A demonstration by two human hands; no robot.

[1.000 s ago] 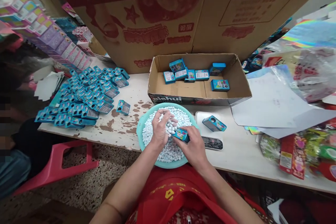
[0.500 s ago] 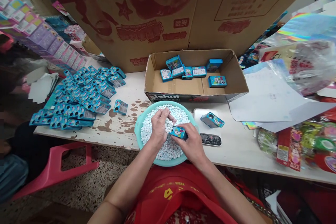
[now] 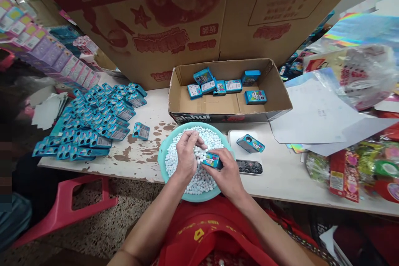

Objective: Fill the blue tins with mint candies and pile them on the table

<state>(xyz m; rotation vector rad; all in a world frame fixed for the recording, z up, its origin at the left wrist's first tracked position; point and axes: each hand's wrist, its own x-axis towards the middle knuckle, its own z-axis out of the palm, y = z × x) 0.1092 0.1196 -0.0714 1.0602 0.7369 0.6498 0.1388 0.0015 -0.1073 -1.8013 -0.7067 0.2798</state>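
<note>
Over a turquoise basin (image 3: 162,158) full of small white candies (image 3: 199,183), my left hand (image 3: 187,156) is cupped around a handful of the candies. Its fingers curl over them. My right hand (image 3: 227,170) grips a small blue candy box (image 3: 212,160) by its sides, with the box's end against the candies in my left palm. On a white kitchen scale (image 3: 249,167) to the right of the basin lies another blue candy box (image 3: 251,143), its round hole showing. A single blue box (image 3: 141,131) stands left of the basin.
Behind the basin, an open cardboard tray (image 3: 230,117) holds several blue boxes. A large pile of blue boxes (image 3: 102,112) covers the table's left side. Paper sheets (image 3: 314,112) and bagged sweets (image 3: 344,174) lie to the right. A big carton (image 3: 174,20) rises behind; a pink stool (image 3: 68,199) stands lower left.
The camera view has shifted slightly. Both hands stay over the basin with the candies and the box held close together, almost unchanged.
</note>
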